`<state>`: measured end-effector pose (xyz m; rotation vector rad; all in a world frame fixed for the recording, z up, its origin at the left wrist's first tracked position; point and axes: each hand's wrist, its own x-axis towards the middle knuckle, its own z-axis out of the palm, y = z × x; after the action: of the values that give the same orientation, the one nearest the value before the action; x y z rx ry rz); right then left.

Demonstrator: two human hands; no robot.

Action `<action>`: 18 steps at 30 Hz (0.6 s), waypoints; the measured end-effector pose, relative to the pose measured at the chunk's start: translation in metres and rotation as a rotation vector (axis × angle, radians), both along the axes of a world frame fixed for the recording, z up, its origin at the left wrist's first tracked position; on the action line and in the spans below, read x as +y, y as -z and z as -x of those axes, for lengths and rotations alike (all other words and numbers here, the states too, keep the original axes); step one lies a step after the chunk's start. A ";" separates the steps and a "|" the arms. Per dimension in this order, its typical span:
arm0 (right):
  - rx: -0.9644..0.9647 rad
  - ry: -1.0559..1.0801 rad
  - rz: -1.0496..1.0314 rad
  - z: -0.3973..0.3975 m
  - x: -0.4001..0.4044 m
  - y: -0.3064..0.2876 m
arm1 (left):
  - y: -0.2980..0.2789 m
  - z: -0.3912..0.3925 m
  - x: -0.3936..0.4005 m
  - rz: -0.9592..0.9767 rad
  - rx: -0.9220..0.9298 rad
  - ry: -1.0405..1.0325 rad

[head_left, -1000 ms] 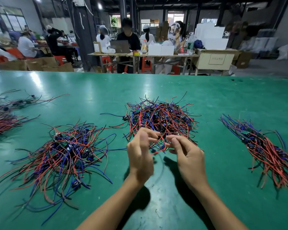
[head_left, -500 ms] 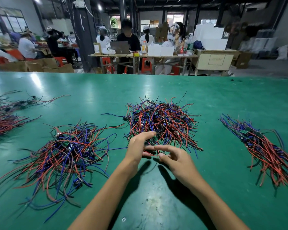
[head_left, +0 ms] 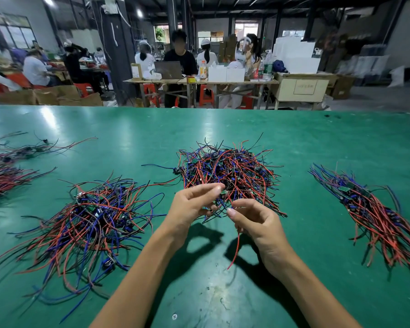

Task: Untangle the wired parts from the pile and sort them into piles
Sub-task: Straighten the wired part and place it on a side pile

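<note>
A tangled pile (head_left: 230,171) of red, blue and black wired parts lies in the middle of the green table (head_left: 223,124). Both hands hover at its near edge. My left hand (head_left: 192,204) has curled fingers that pinch wires near a small green board (head_left: 223,192). My right hand (head_left: 258,221) pinches a red wire (head_left: 236,247) that hangs down toward the table. A loose spread pile (head_left: 88,214) lies to the left. To the right, a straighter bundle (head_left: 374,211) lies on the table.
More wired parts (head_left: 5,174) lie at the far left edge. Beyond the table's far edge, people sit at workbenches (head_left: 199,81) with cartons and white boxes. A screw head (head_left: 174,316) shows in the table near me.
Both hands have risen from the pile's near edge and drawn apart a little. A red wire now hangs from my right hand.
</note>
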<state>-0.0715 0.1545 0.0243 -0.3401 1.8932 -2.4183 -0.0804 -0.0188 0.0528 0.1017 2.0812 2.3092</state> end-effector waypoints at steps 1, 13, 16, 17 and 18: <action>0.005 -0.011 0.008 0.000 0.001 0.000 | 0.003 -0.001 0.003 -0.013 0.034 -0.026; -0.069 -0.160 0.081 -0.003 0.006 -0.008 | 0.002 -0.009 0.020 -0.211 0.130 0.008; -0.105 -0.130 0.064 -0.002 0.007 -0.012 | -0.003 -0.010 0.017 -0.263 0.105 0.070; -0.129 -0.119 0.068 -0.001 0.007 -0.013 | -0.005 -0.010 0.015 -0.269 0.108 0.092; -0.155 -0.109 0.078 0.001 0.007 -0.014 | -0.008 -0.011 0.014 -0.270 0.121 0.117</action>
<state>-0.0721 0.1618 0.0382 -0.2440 1.6767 -2.3765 -0.0694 -0.0052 0.0604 0.3678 1.7432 2.5536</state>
